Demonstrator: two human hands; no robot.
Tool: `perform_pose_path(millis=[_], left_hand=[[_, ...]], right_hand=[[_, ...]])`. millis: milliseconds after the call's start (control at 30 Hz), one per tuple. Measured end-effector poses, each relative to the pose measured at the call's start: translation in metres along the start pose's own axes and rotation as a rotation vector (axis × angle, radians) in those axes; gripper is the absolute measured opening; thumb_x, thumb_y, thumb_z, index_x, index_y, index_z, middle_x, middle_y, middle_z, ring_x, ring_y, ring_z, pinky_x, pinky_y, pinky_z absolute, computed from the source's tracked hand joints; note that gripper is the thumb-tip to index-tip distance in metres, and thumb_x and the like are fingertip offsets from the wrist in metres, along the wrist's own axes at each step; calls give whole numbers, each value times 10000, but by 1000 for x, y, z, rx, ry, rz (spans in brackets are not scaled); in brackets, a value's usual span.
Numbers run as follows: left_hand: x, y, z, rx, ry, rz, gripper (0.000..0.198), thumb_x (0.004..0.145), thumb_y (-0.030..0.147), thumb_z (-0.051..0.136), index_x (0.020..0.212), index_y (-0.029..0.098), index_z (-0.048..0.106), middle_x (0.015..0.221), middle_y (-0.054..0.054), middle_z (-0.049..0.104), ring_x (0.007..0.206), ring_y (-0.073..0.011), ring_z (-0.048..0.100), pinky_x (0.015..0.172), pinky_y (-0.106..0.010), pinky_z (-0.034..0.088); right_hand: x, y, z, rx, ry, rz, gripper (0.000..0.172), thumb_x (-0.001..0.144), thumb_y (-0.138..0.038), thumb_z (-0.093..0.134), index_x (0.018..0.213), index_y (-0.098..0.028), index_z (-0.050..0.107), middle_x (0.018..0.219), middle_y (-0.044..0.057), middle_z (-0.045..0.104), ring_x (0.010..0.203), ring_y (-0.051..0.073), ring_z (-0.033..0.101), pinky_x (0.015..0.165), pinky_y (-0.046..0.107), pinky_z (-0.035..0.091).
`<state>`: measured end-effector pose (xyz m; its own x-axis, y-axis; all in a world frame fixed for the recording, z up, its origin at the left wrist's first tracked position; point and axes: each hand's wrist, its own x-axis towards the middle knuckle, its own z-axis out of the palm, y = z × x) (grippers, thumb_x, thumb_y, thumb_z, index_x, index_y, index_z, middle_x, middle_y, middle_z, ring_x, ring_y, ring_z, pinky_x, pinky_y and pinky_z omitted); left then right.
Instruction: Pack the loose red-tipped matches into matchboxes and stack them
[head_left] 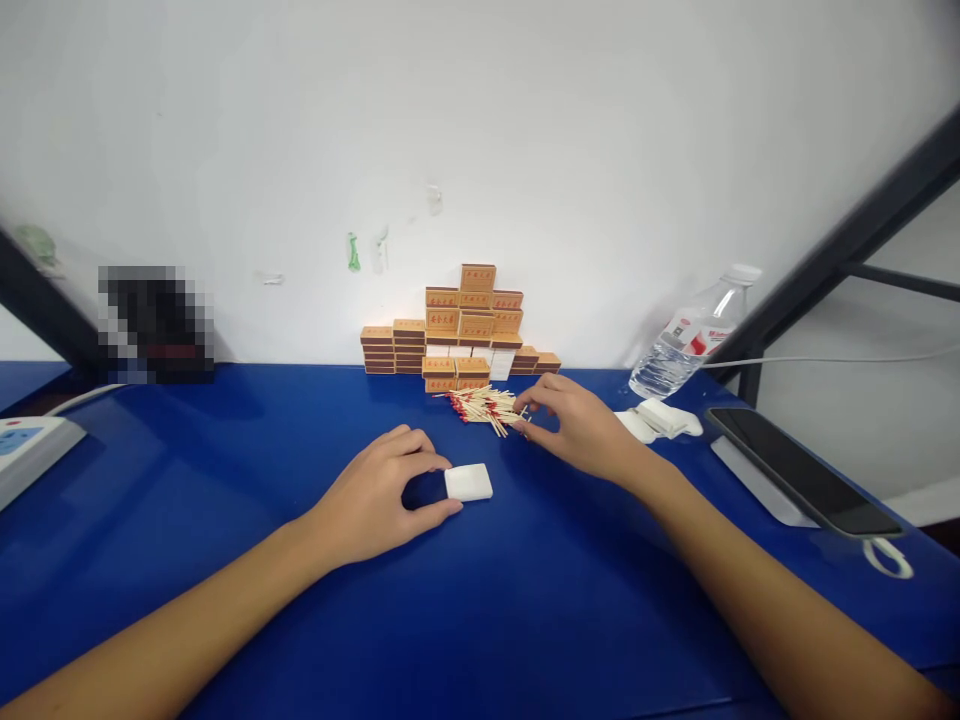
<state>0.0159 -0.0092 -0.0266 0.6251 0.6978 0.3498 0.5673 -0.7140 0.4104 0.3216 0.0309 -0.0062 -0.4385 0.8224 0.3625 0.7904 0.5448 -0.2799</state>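
Note:
On the blue table, my left hand (382, 495) has its thumb and index finger at the left end of a small white matchbox tray (469, 482), which lies flat. Further back and to the right, my right hand (574, 420) reaches the right edge of a loose pile of red-tipped matches (484, 408). Its thumb and fingertips close around some match ends there; how many cannot be made out. Right behind the pile stand orange-brown matchboxes (456, 368), stacked in stepped rows against the wall, with white trays (501, 362) among them.
A tilted water bottle (686, 335) leans at the back right. Before it lie white pieces (660, 418) and a dark phone (802, 470) on a stand. A power strip (37, 450) sits at the far left, near a pixelated dark object (157, 325). Dark metal braces flank both sides.

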Motion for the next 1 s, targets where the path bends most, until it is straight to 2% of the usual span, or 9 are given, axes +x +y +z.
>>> perform_pose_path(millis=[100, 333, 600, 767, 1000], left_hand=[[-1, 1, -1, 13, -11, 18, 314, 951, 436, 724, 1176, 219, 758, 1034, -66, 677, 948, -235, 601, 858, -423, 539], [2, -4, 1, 71, 11, 80, 328, 962, 440, 711, 1178, 198, 760, 1035, -74, 670, 939, -232, 598, 899, -429, 528], [1, -4, 2, 88, 12, 89, 338, 970, 438, 699, 1182, 181, 757, 1030, -76, 668, 943, -235, 601, 889, -431, 531], [2, -4, 2, 92, 7, 95, 334, 972, 435, 696, 1188, 186, 754, 1032, -76, 669, 951, -237, 606, 897, -434, 531], [3, -3, 1, 75, 11, 83, 333, 975, 441, 690, 1180, 186, 757, 1029, -74, 674, 936, -230, 603, 882, -433, 538]], right_hand=[[2, 10, 10, -79, -40, -42, 143, 970, -267, 644, 1083, -205, 707, 1064, 106, 634, 986, 264, 615, 882, 402, 503], [9, 5, 19, -273, -17, -112, 80, 970, -213, 602, 984, -183, 674, 1046, 124, 629, 1001, 275, 614, 895, 413, 526], [16, 4, 28, -410, -57, -140, 157, 1033, -217, 518, 998, -170, 663, 1049, 141, 637, 1000, 273, 597, 897, 401, 519], [15, 0, 26, -495, -98, -111, 138, 1026, -193, 527, 1032, -126, 647, 1064, 171, 637, 990, 293, 609, 874, 403, 523], [12, 4, 14, -448, -111, -108, 186, 1071, -221, 460, 1015, -149, 622, 1071, 161, 625, 983, 277, 624, 862, 388, 517]])
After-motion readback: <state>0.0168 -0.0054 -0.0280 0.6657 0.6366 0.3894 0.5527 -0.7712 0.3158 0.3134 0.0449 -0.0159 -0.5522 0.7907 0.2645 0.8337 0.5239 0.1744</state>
